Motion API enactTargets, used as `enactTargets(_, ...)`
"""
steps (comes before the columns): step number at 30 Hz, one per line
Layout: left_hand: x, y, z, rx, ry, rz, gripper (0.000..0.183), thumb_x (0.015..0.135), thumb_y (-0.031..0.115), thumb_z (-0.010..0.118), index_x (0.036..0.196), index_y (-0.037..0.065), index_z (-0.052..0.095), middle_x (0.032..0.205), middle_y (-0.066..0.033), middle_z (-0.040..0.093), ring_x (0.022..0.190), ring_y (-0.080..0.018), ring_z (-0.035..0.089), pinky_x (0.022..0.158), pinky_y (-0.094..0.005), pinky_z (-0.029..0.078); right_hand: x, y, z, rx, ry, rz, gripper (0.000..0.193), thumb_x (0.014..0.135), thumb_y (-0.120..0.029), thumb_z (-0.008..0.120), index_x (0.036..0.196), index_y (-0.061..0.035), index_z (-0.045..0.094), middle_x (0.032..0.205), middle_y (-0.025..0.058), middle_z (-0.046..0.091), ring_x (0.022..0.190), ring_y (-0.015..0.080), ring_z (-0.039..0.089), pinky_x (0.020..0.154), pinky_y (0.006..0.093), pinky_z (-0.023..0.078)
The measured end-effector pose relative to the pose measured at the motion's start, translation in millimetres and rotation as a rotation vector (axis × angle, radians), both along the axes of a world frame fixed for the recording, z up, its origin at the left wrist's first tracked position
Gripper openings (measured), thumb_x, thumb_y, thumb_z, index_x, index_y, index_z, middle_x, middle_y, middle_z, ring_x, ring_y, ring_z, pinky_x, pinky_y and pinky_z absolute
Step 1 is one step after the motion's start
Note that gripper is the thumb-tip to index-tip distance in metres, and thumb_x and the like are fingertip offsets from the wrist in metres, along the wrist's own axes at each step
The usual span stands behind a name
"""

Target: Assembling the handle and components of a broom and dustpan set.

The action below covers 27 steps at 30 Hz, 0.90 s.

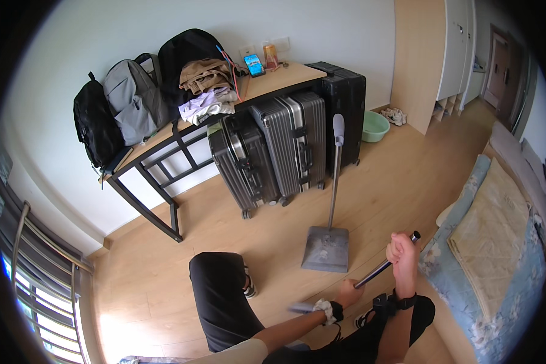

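Note:
Both my hands grip the dark, shiny handle of a broom (375,274), which slants from upper right to lower left. My right hand (401,250) is closed round it near its top end. Lower down, my left hand (349,293) is wrapped round the same handle. A blurred grey end, apparently the broom head, shows past my left wrist near the floor; my forearm hides the stretch between. Just ahead of my hands a grey long-handled dustpan (326,250) stands on the floor, its handle upright, dust marks on its pan.
Black-framed desk (288,79) along the wall carries backpacks (133,100), clothes (206,79) and a phone (254,64). Dark suitcases (291,142) stand by it. Beyond are a green basin (375,127) and shoes (394,116). A bed (434,267) flanks my right, a barred window (45,291) my left.

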<state>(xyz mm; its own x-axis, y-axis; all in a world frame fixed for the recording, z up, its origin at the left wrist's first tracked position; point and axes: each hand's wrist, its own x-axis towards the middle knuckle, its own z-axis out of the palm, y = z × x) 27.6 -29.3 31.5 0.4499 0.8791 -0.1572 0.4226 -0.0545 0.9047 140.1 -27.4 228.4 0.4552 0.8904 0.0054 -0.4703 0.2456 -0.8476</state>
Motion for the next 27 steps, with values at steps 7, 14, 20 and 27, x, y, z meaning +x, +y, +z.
enactTargets(7,-0.2,29.2,10.3,0.264,-0.085,-0.036,0.024,0.074,0.023,0.054,0.063,0.002,0.058,0.066,-0.0227,0.053,0.066,-0.0403,0.054,0.058,-0.0441,0.045,-2.9,-16.4,2.2,0.187,-0.091,0.032,0.039,0.08,-0.011,0.048,0.049,-0.0124,0.026,0.04,-0.0026,0.023,0.032,0.0082,0.017,0.034,0.0255,0.014)
enactTargets(14,-7.4,-6.6,10.5,0.093,0.015,-0.033,0.026,0.075,0.024,0.054,0.063,0.001,0.058,0.064,-0.0226,0.053,0.065,-0.0411,0.054,0.058,-0.0444,0.044,1.5,-14.4,13.8,0.082,0.042,0.041,0.036,0.076,-0.002,0.051,0.048,-0.0096,0.028,0.041,-0.003,0.025,0.032,0.0071,0.02,0.034,0.0253,0.014)
enactTargets(20,5.9,39.9,-1.8,0.271,-0.086,-0.046,0.027,0.072,0.024,0.056,0.06,0.0,0.057,0.06,-0.0236,0.05,0.062,-0.0409,0.053,0.055,-0.0443,0.043,-5.5,-8.6,5.9,0.082,-0.088,-0.067,0.039,0.079,-0.01,0.048,0.047,-0.0123,0.026,0.04,-0.0031,0.022,0.032,0.0077,0.018,0.034,0.0254,0.015)
enactTargets(27,2.4,10.5,26.7,0.189,-0.029,-0.046,0.026,0.073,0.024,0.056,0.061,0.001,0.057,0.061,-0.0238,0.05,0.062,-0.0409,0.053,0.056,-0.0444,0.044,4.6,-29.0,21.7,0.164,-0.112,0.036,0.039,0.079,-0.01,0.048,0.047,-0.0124,0.026,0.04,-0.0032,0.022,0.032,0.0081,0.018,0.035,0.0252,0.016)
